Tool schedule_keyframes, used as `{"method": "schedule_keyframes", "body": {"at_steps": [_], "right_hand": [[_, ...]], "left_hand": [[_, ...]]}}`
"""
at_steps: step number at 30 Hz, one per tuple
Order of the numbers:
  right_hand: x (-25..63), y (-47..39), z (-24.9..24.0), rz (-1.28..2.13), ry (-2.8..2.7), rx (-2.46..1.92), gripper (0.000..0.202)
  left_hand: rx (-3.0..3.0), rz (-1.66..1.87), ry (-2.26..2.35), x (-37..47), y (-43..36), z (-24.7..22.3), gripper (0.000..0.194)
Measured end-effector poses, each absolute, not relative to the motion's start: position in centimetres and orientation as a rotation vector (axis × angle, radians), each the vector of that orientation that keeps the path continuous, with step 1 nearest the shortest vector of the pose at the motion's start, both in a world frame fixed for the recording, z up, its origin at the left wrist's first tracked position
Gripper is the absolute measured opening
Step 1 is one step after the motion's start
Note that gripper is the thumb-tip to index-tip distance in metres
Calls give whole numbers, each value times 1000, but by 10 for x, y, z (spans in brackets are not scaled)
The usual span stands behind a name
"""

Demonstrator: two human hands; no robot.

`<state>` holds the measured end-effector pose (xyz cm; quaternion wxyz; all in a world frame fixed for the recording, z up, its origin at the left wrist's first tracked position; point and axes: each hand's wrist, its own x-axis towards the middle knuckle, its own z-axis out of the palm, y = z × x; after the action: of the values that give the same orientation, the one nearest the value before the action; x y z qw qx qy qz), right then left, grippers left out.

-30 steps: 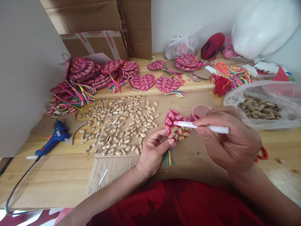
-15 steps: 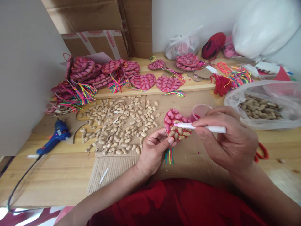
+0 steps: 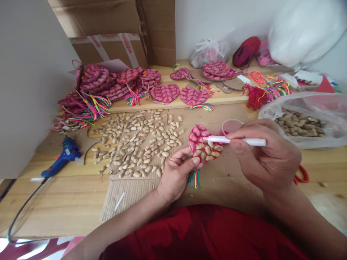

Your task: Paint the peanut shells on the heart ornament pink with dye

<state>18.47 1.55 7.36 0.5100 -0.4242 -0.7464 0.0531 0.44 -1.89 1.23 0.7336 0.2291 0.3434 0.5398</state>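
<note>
My left hand (image 3: 179,169) pinches the lower left edge of a red heart-shaped plaque (image 3: 205,144) covered with peanuts. Its upper peanuts are pink, while those lower down keep their natural tan. A tassel of coloured strings (image 3: 195,179) hangs below it. Between the thumb and fingers of my right hand (image 3: 267,155) is a white paintbrush (image 3: 252,142), its pink tip touching the peanuts near the plaque's middle. Just behind the plaque stands a clear plastic cup (image 3: 231,126) with pink paint, partly hidden by my right hand.
Loose peanuts (image 3: 146,144) spread over cardboard on the left, beside a blue glue gun (image 3: 62,157) with its cord. Finished pink plaques (image 3: 165,94) line the raised back shelf. At right lie a plastic bag of peanuts (image 3: 298,124) and orange-handled scissors (image 3: 302,175), partly hidden.
My right hand and the brush have shifted slightly right and up across the plaque. My left hand and the plaque have stayed nearly still.
</note>
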Motion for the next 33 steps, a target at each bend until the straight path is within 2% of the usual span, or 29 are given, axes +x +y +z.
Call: {"method": "schedule_keyframes", "body": {"at_steps": [18, 33], "right_hand": [[183, 18, 72, 147, -1778, -1023, 18], [184, 19, 69, 170, -1785, -995, 15]], "left_hand": [[527, 1174, 774, 4, -19, 12, 27], [384, 1190, 757, 4, -17, 18, 20]]}}
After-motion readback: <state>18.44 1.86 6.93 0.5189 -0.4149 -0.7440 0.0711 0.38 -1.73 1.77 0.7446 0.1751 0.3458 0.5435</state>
